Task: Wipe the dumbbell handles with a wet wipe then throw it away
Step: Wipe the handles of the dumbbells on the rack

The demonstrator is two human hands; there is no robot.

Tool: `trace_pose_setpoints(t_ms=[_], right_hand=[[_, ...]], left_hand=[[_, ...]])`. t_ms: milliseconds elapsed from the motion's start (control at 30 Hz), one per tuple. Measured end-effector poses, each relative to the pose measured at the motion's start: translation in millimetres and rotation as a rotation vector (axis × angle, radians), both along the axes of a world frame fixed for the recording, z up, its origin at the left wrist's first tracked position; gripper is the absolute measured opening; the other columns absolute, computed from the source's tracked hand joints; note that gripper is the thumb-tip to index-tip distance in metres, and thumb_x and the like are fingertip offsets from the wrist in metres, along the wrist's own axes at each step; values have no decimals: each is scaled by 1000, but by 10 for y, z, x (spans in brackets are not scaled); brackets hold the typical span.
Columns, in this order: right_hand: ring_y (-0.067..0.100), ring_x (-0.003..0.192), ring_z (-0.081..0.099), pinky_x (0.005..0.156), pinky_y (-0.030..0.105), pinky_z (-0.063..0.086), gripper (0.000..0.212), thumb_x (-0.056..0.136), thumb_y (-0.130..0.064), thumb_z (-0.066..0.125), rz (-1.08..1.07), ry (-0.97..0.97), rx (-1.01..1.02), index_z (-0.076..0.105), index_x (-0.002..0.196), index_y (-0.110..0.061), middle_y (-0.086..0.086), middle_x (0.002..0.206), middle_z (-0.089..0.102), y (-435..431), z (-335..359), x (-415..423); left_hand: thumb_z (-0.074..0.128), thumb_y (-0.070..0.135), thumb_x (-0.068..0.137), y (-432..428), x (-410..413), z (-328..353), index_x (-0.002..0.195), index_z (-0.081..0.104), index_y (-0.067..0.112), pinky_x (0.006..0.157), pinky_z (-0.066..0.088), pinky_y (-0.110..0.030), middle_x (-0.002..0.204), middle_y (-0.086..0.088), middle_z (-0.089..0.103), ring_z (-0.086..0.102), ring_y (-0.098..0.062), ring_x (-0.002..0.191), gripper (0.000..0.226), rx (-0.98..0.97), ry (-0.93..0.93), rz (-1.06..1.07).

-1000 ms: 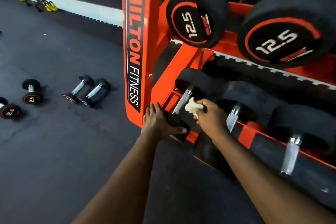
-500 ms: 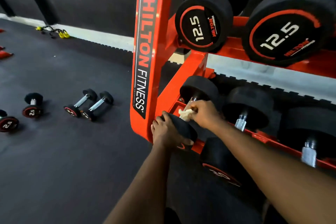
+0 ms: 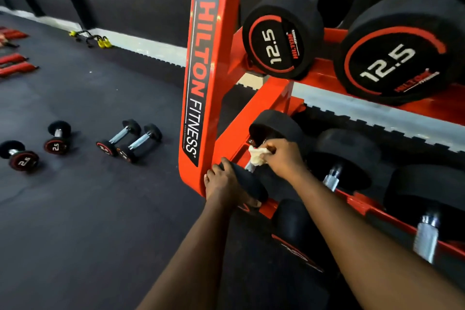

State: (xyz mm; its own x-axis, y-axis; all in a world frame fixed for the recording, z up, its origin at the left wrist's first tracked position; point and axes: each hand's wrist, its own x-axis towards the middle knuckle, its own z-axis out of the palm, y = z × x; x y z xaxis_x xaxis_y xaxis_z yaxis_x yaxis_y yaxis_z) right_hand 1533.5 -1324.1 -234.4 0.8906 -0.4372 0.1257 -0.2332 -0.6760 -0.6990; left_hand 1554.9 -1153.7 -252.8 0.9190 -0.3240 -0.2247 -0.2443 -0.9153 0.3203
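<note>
Head view looks down on the lowest shelf of the orange rack [image 3: 201, 83], where the dumbbell [image 3: 276, 126] at the left end lies with one rubber head near and one far. Its steel handle [image 3: 249, 166] is short and stiff, and probably textured, so a wipe should drag on it rather than slide. The rubber heads look heavy enough that the dumbbell would turn in its cradle sooner than lift, and the near head is the sensible place to brace it. The wet wipe [image 3: 256, 156] is a small, crumpled white wad, light and limp. It has no stiffness of its own, so it must be bunched and pressed on.

The left hand [image 3: 222, 182] grips the near head, its fingers [image 3: 219, 164] curled over the top edge and the thumb hooked under the lower rim. The right hand [image 3: 285, 157] pinches the wipe, fingers [image 3: 270, 145] clenched around the wad, which sits against the far part of the handle, just beside the far head. Whether the wipe wraps fully round the bar I cannot tell.

Neighbouring dumbbells [image 3: 332, 178] to the right on the shelf show bare handles. Small dumbbells [image 3: 130, 141] lie on the floor [image 3: 75, 209], well apart to the left.
</note>
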Motion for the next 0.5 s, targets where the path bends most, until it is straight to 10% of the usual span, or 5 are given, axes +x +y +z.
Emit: trace_pose_setpoints(t_ms=[500], right_hand=[[16,90,67,87,22,50,46,66,12,55,50,-254,-5,80,87,-19,-1,93,74,165,-413,-1]], left_hand=[[83,79,46,-10,163,163,141,29,4,108,41,-45,139,-18,46,48,-39,130,133,66,59,-77]])
